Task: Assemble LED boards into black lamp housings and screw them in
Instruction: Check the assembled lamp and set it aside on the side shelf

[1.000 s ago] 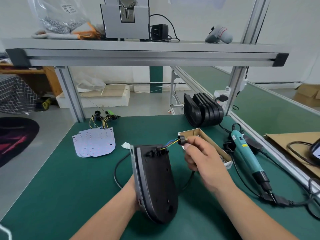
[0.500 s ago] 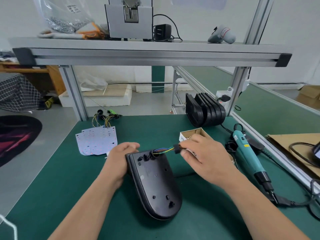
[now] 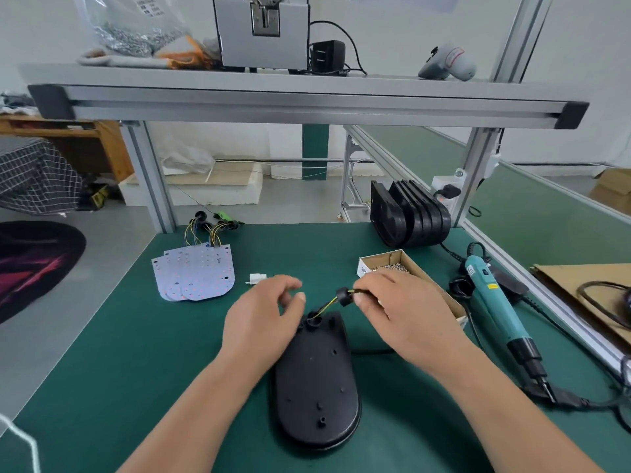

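Housing (image 3: 317, 387) now lies flat on green mat (image 3: 136, 370) beneath aluminium shelf (image 3: 307, 104).

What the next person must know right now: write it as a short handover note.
Left hand: loosely curled, holds nothing, over the top end of the housing.
Right hand: pinches the wires at the black grommet.
The housing lies back up on the mat; the wires run out of its hole.
To do, likely: seat grommet, drive screws.
Screw box and screwdriver on the right; spare boards on the left.
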A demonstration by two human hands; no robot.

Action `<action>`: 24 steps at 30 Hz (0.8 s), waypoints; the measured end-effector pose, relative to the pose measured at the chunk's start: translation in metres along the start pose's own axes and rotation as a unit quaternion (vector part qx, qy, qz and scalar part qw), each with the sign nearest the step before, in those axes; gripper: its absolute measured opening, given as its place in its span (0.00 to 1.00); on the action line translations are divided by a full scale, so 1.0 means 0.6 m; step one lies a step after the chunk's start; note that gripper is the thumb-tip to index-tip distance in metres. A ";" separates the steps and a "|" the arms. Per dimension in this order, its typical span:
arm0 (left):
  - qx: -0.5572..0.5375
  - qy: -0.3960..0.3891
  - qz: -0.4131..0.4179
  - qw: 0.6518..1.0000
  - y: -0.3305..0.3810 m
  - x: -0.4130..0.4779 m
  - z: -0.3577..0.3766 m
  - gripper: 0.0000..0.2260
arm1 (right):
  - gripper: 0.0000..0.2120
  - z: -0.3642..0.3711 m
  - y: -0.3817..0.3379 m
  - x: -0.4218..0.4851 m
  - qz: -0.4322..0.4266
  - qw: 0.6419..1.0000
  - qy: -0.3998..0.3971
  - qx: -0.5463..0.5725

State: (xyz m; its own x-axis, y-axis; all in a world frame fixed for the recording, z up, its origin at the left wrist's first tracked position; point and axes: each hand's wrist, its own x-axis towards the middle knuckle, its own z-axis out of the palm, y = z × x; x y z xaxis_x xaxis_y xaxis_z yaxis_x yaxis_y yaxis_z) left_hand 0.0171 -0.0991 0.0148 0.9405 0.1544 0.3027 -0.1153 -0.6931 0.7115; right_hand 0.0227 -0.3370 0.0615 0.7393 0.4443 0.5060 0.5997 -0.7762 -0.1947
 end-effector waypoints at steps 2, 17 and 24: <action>0.019 0.025 0.103 0.994 0.018 -0.012 -0.001 0.14 | 0.07 0.006 -0.007 0.007 0.001 1.000 -0.004 0.001; 0.060 -0.006 0.192 0.980 0.017 -0.021 0.001 0.11 | 0.12 0.032 -0.038 0.008 -0.051 0.994 0.059 -0.073; 0.156 0.063 0.187 0.968 0.028 -0.030 0.003 0.08 | 0.07 0.043 -0.027 0.009 -0.029 0.998 0.050 -0.032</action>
State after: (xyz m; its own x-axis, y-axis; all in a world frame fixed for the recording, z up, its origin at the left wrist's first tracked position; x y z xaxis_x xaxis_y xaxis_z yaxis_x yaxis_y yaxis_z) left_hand -0.0013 -0.1144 0.0201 0.8032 -0.0781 0.5906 -0.3201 -0.8927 0.3173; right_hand 0.0250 -0.3107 0.0457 0.6682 0.4449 0.5963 0.6171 -0.7791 -0.1103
